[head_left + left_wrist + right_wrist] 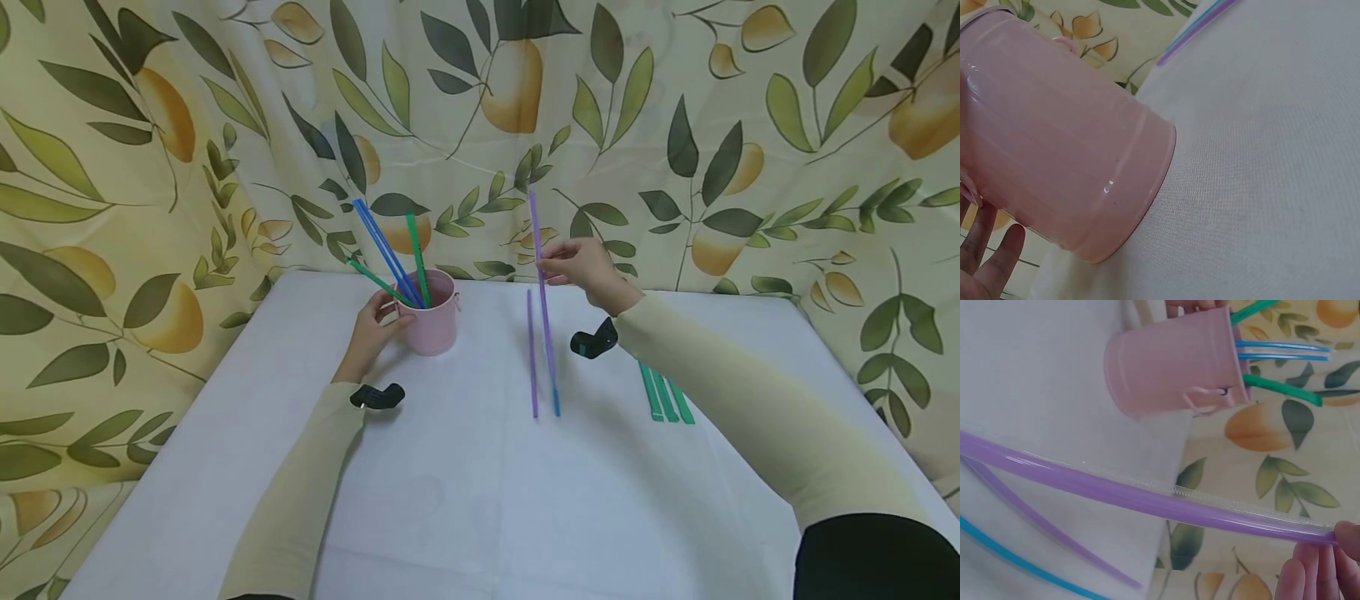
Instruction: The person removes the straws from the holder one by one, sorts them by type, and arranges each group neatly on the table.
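Note:
My left hand point(372, 329) grips the side of a small pink bucket point(433, 329), thumb at the front near the rim. Blue straws point(386, 250) and green straws point(417, 258) lean out of the bucket's top. Between thumb and fingers, my right hand point(581, 265) pinches a purple straw point(1172, 506) in a clear wrapper, slanting down toward the table. Below it on the cloth lie another purple straw point(532, 358) and a blue straw point(557, 402), the latter mostly overlapped in the head view. In the left wrist view, fingers point(1004, 256) touch the bucket's wall.
Several green straws point(666, 396) lie side by side under the right forearm, partly hidden by it. A white cloth point(450, 483) covers the table. Behind stands a curtain point(465, 158) printed with leaves and fruit. Each wrist wears a black strap mount point(594, 339).

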